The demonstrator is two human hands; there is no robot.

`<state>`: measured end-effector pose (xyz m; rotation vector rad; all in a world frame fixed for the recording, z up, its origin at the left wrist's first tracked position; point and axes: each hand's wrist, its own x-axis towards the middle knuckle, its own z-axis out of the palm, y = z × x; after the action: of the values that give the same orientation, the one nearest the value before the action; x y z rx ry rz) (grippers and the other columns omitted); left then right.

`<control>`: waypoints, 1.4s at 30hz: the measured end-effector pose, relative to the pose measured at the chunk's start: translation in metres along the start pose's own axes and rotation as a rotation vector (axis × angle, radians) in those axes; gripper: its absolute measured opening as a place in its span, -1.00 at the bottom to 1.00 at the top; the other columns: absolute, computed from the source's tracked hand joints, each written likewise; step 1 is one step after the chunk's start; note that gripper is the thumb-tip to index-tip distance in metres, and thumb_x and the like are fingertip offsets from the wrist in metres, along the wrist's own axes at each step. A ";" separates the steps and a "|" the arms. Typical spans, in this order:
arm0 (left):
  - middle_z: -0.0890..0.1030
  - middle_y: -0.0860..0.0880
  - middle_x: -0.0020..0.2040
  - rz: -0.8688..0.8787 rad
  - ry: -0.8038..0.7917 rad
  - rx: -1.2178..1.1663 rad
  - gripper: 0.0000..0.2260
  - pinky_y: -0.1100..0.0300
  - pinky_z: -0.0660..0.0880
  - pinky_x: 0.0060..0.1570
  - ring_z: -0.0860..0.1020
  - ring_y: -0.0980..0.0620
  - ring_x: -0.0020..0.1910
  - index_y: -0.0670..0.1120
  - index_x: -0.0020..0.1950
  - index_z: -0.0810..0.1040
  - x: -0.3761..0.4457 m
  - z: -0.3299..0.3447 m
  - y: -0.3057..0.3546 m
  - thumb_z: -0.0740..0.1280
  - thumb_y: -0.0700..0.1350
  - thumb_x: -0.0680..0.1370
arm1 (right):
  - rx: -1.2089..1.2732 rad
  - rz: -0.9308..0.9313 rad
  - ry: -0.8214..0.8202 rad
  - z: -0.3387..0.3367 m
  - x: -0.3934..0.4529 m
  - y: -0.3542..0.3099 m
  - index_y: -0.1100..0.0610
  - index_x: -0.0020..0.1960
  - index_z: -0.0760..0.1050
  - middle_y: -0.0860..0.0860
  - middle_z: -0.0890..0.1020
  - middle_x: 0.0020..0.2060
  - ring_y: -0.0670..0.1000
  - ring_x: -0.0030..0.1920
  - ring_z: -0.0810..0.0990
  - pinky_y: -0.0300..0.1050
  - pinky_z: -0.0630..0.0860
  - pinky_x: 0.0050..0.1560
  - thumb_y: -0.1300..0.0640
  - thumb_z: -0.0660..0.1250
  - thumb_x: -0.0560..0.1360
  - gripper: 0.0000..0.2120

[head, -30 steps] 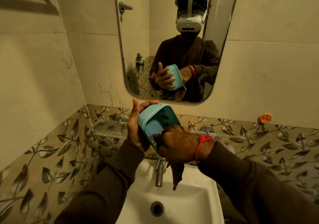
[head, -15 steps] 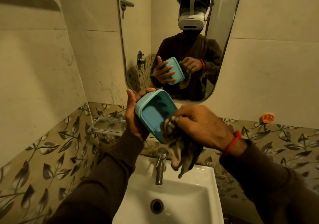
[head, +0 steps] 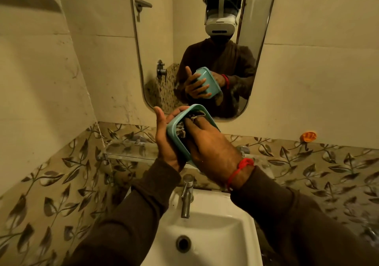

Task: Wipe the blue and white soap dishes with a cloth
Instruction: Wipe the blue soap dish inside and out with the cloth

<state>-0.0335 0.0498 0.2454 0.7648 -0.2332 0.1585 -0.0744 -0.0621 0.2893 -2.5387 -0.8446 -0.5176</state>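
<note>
Fingers of the right hand [head: 207, 142] press a dark cloth [head: 191, 117] inside one blue soap dish [head: 174, 131]; the left hand [head: 166, 140] grips its back. Dish: rounded rectangle, raised rim, tilted on edge above the white sink [head: 215, 233]. Count: one dish, one cloth.

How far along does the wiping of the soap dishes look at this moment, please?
Done: nothing clearly. In hand: left hand holds the blue soap dish above the sink; right hand presses the cloth inside. Left: the white dish, not in view.
</note>
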 end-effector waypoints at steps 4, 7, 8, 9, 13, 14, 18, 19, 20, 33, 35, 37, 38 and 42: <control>0.46 -0.36 0.24 -0.060 -0.053 -0.041 -0.06 -0.34 0.18 0.49 0.43 -0.34 0.27 -0.38 0.48 0.30 -0.002 -0.005 0.006 0.07 0.43 0.49 | 0.093 -0.065 -0.125 0.009 -0.004 0.008 0.00 0.55 0.14 0.08 0.33 0.38 0.08 0.33 0.34 0.01 0.39 0.36 0.14 0.21 0.61 -0.45; 0.56 -0.29 0.11 -0.137 -0.041 -0.032 -0.11 -0.29 0.34 0.38 0.53 -0.30 0.15 -0.30 0.43 0.40 -0.006 -0.012 0.004 0.06 0.45 0.49 | 0.085 -0.099 -0.331 0.006 -0.005 0.017 -0.09 0.56 0.09 0.06 0.31 0.35 0.03 0.29 0.33 -0.08 0.39 0.31 0.17 0.24 0.59 -0.39; 0.58 -0.29 0.10 -0.155 -0.023 -0.015 -0.10 -0.28 0.39 0.34 0.55 -0.29 0.13 -0.31 0.44 0.40 -0.008 -0.014 0.002 0.06 0.46 0.49 | 0.079 -0.096 -0.389 0.005 -0.004 0.019 -0.12 0.56 0.08 0.05 0.31 0.33 0.00 0.25 0.34 -0.12 0.41 0.26 0.17 0.24 0.58 -0.37; 0.60 -0.30 0.09 -0.171 -0.011 -0.004 -0.08 -0.25 0.45 0.29 0.58 -0.28 0.11 -0.32 0.45 0.40 -0.010 -0.015 0.000 0.05 0.46 0.49 | 0.067 -0.092 -0.440 0.004 -0.003 0.021 -0.15 0.55 0.06 0.04 0.31 0.31 -0.02 0.21 0.35 -0.12 0.44 0.24 0.17 0.24 0.58 -0.36; 0.60 -0.31 0.07 -0.207 -0.009 0.025 -0.08 -0.14 0.58 0.11 0.62 -0.26 0.03 -0.34 0.44 0.41 -0.012 -0.019 -0.002 0.05 0.47 0.50 | 0.064 -0.051 -0.580 -0.002 0.005 0.024 -0.22 0.54 0.05 0.03 0.32 0.35 0.04 0.29 0.39 -0.02 0.45 0.29 0.12 0.26 0.57 -0.34; 0.58 -0.32 0.09 -0.195 -0.012 0.033 -0.08 -0.14 0.57 0.11 0.60 -0.27 0.04 -0.34 0.43 0.41 -0.012 -0.021 -0.002 0.07 0.46 0.49 | 0.087 -0.048 -0.602 -0.003 0.006 0.024 -0.21 0.54 0.05 0.03 0.33 0.36 0.03 0.29 0.38 -0.06 0.44 0.28 0.12 0.26 0.57 -0.34; 0.58 -0.29 0.03 -0.143 -0.022 0.093 -0.23 -0.11 0.51 0.11 0.57 -0.25 0.00 -0.25 0.27 0.50 -0.006 -0.028 0.002 0.12 0.41 0.48 | 0.120 -0.003 -0.705 -0.006 0.007 0.020 -0.19 0.53 0.13 0.04 0.38 0.39 0.06 0.31 0.43 0.03 0.47 0.30 0.17 0.28 0.56 -0.36; 0.62 -0.25 -0.01 -0.142 -0.010 0.113 -0.27 -0.08 0.54 0.05 0.60 -0.21 -0.04 -0.26 0.18 0.55 -0.005 -0.030 0.003 0.14 0.40 0.48 | 0.061 0.009 -0.754 -0.004 0.005 0.017 -0.16 0.50 0.21 0.05 0.43 0.36 0.08 0.29 0.47 0.07 0.50 0.27 0.16 0.31 0.54 -0.39; 0.66 -0.21 -0.06 -0.142 0.003 0.150 -0.33 -0.04 0.59 -0.02 0.64 -0.17 -0.08 -0.22 0.07 0.62 -0.003 -0.031 0.004 0.16 0.38 0.48 | -0.029 0.019 -0.801 -0.002 0.001 0.013 -0.12 0.45 0.31 0.05 0.48 0.30 0.09 0.24 0.51 0.07 0.54 0.22 0.15 0.35 0.51 -0.44; 0.71 -0.20 -0.05 -0.282 -0.018 -0.116 -0.26 -0.10 0.67 -0.15 0.69 -0.19 -0.16 -0.13 0.04 0.72 0.005 -0.051 0.012 -0.03 0.41 0.58 | 0.027 -0.048 -0.202 -0.076 0.000 0.002 -0.10 0.14 0.59 -0.19 0.45 -0.15 -0.15 -0.14 0.48 -0.15 0.53 -0.07 -0.09 0.19 0.42 -0.65; 0.70 -0.21 -0.01 -0.279 -0.007 -0.130 -0.32 -0.17 0.67 -0.15 0.69 -0.22 -0.12 -0.13 0.15 0.64 0.005 -0.052 0.009 -0.06 0.36 0.61 | 0.206 -0.028 -0.037 -0.086 0.004 0.007 -0.07 0.15 0.60 -0.22 0.47 -0.13 -0.19 -0.10 0.49 -0.21 0.50 -0.02 0.00 0.21 0.40 -0.63; 0.70 -0.21 0.01 -0.295 -0.020 -0.139 -0.31 -0.15 0.66 -0.13 0.70 -0.22 -0.11 -0.14 0.18 0.61 0.006 -0.047 0.007 -0.09 0.34 0.64 | 0.224 -0.032 0.000 -0.087 0.007 0.007 -0.04 0.19 0.57 -0.11 0.51 -0.09 -0.12 -0.06 0.50 -0.12 0.53 0.03 0.01 0.22 0.38 -0.60; 0.71 -0.21 0.01 -0.303 -0.032 -0.149 -0.28 -0.12 0.66 -0.14 0.71 -0.21 -0.10 -0.14 0.16 0.65 0.006 -0.045 0.005 -0.11 0.34 0.65 | 0.182 -0.053 -0.024 -0.085 0.008 0.006 -0.04 0.22 0.55 -0.06 0.51 -0.06 -0.07 -0.04 0.50 -0.06 0.54 0.06 0.00 0.23 0.39 -0.59; 0.70 -0.25 0.17 -0.362 -0.143 -0.195 -0.20 -0.14 0.65 -0.04 0.71 -0.23 0.09 -0.12 0.17 0.73 0.004 -0.030 0.000 -0.08 0.44 0.59 | -0.154 -0.164 -0.248 -0.065 0.013 0.003 -0.11 0.42 0.36 -0.01 0.43 0.13 -0.01 0.14 0.40 0.01 0.48 0.19 -0.07 0.29 0.50 -0.50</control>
<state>-0.0255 0.0716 0.2255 0.6132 -0.2384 -0.2591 -0.0763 -0.0903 0.3497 -2.7273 -1.1502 -0.3314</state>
